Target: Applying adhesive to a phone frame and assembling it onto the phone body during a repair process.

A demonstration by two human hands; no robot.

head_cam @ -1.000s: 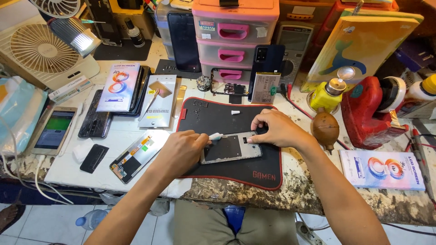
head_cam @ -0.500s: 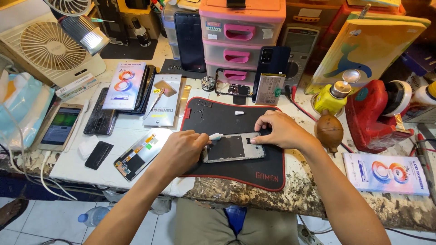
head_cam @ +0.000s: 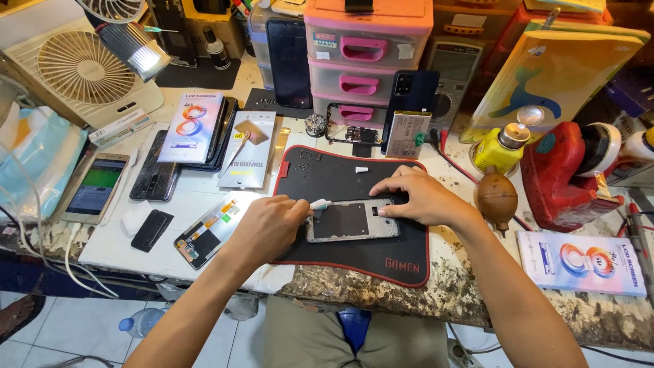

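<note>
An opened phone frame (head_cam: 351,221) lies face down on a black mat with red trim (head_cam: 354,177). My left hand (head_cam: 269,225) grips a small white-tipped tool (head_cam: 319,204) whose tip touches the frame's upper left corner. My right hand (head_cam: 419,194) presses on the frame's right end and holds it flat. A small white scrap (head_cam: 361,170) lies on the mat behind the frame.
Left of the mat lie a phone screen part (head_cam: 204,232), a small dark block (head_cam: 151,230), boxed screens (head_cam: 193,127) and a lit phone (head_cam: 95,187). Pink drawers (head_cam: 364,61) stand behind. A yellow bottle (head_cam: 503,146), a brown blower bulb (head_cam: 496,196) and a red tool (head_cam: 569,170) sit right.
The camera view has shifted slightly. Both hands stay on the phone frame, the left hand's tool still at its upper left corner.
</note>
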